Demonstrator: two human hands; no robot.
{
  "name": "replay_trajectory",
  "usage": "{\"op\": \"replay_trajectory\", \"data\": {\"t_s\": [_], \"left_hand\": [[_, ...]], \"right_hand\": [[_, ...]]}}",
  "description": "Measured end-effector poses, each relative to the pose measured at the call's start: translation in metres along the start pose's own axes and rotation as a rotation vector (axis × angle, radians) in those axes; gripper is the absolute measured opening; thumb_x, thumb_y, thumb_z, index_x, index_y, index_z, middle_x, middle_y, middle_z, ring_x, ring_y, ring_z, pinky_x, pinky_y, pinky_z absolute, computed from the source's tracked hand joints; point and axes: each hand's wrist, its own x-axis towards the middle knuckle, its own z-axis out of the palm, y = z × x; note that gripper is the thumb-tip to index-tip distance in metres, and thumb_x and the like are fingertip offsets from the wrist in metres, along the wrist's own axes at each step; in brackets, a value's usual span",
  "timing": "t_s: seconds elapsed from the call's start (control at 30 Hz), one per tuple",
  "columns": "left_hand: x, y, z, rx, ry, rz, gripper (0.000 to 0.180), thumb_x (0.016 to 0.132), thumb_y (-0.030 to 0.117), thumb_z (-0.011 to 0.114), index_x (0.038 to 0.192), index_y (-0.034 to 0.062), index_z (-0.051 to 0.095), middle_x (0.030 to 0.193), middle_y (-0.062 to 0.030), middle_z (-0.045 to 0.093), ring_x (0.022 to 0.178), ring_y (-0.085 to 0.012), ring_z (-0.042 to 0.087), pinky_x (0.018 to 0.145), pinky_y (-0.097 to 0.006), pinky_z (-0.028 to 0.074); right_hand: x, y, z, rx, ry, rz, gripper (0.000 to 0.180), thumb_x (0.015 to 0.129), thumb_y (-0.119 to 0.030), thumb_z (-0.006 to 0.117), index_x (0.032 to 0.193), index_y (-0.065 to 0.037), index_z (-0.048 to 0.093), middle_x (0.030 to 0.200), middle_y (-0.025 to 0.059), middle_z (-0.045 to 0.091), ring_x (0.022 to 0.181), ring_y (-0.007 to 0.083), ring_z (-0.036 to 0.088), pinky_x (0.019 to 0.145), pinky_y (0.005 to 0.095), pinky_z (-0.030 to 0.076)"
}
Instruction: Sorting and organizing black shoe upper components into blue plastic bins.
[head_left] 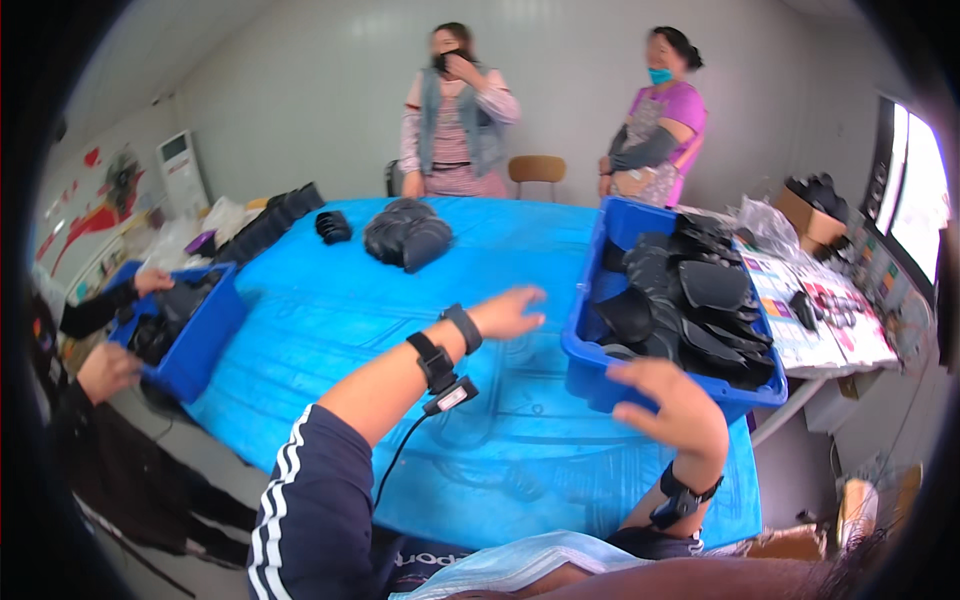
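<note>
My left hand [508, 312] is held over the table, empty, its fingers stretched toward the blue bin [578, 345] on the right. My right hand [678, 408] is raised at that bin's near edge, with fingers apart and nothing in them. Whether it touches the rim I cannot tell. Many black, curved, shell-like pieces [712, 285] fill the bin, some nested in stacks. Farther off on the table lies a clump of similar black pieces [407, 235], with a small black stack [333, 227] beside it. Both my wrists wear black straps.
A blue sheet [500, 400] covers the table. At the left, a co-worker's hands [110, 372] are near another blue bin [215, 325] holding black pieces. Two people stand behind the table by a brown chair [537, 169]. A side table [850, 345] with papers stands at the right.
</note>
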Motion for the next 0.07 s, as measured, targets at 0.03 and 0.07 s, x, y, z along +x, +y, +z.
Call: {"op": "replay_trajectory", "data": {"t_s": [0.03,0.07], "left_hand": [[0.021,0.018,-0.007,-0.082,0.058,0.048,0.053,0.082,0.031,0.059,0.124,0.0023,0.043,0.124,-0.0180,0.046,0.110,-0.0290,0.049,0.092,-0.037,0.040],[0.042,0.039,-0.009,-0.169,0.119,0.093,0.053,0.082,0.031,0.059,0.124,0.0028,0.043,0.128,-0.0178,0.042,0.111,-0.0295,0.049,0.093,-0.037,0.040]], "right_hand": [[0.001,0.015,-0.001,0.037,0.177,0.110,0.049,0.074,-0.020,0.068,0.116,-0.003,0.053,0.118,0.0158,0.053,0.112,0.0276,0.048,0.095,0.0369,0.037],[0.003,0.032,-0.003,0.228,0.387,0.256,0.059,0.074,-0.021,0.068,0.126,-0.004,0.044,0.129,0.0151,0.044,0.121,0.0298,0.041,0.102,0.0358,0.030]]}}
